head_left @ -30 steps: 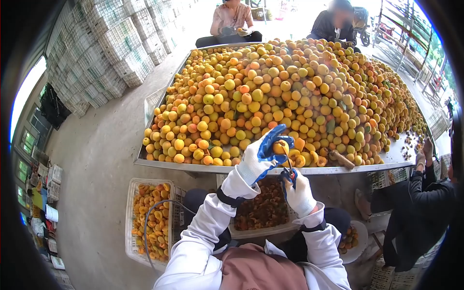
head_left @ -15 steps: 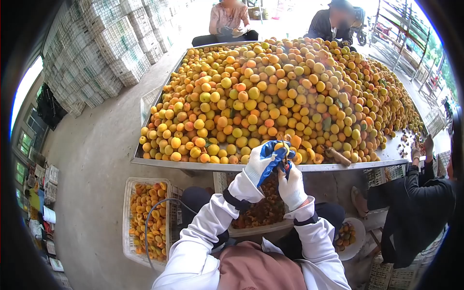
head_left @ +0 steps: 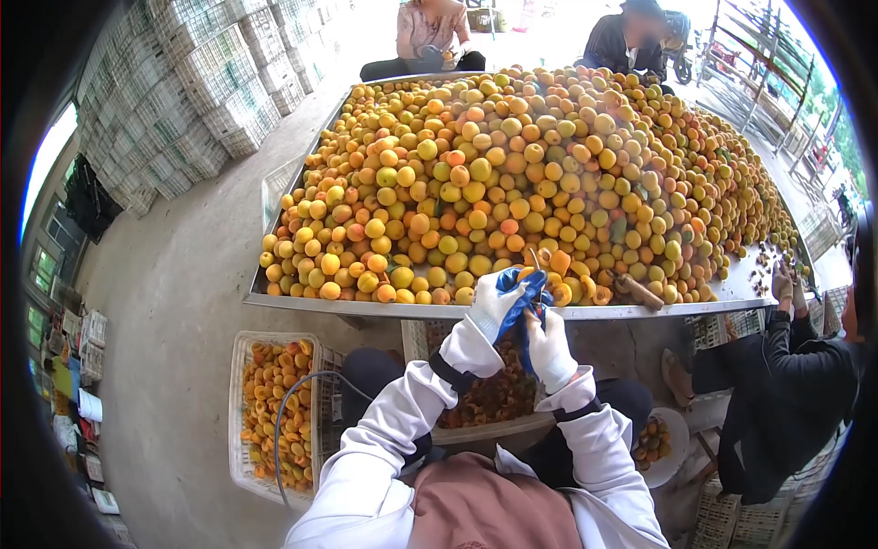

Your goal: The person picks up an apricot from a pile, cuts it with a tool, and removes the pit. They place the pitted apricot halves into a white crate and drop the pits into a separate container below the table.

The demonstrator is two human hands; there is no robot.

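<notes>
Both my hands wear white gloves with blue palms, close together at the table's near edge. My left hand [head_left: 498,300] is closed round an apricot [head_left: 527,272], mostly hidden by the fingers. My right hand [head_left: 550,346] is closed on a slim hand tool with a thin metal tip [head_left: 534,259] rising beside the fruit; its exact kind is hidden by the gloves. Just beyond lie cut-looking apricot pieces [head_left: 573,287]. A big heap of whole apricots [head_left: 476,192] covers most of the metal-rimmed table [head_left: 412,309].
Below my hands stands a crate [head_left: 416,346] of dark orange pieces. Left is a crate [head_left: 240,430] of apricot halves, with a grey hose [head_left: 283,412] across it. A wooden stick [head_left: 637,292] lies on the table. A co-worker [head_left: 786,403] sits right; two people sit across.
My hands have shifted slightly and the right hand has turned, dropping a little. More of the metal tip shows above the gloves, and less of the apricot. The view has moved slightly.
</notes>
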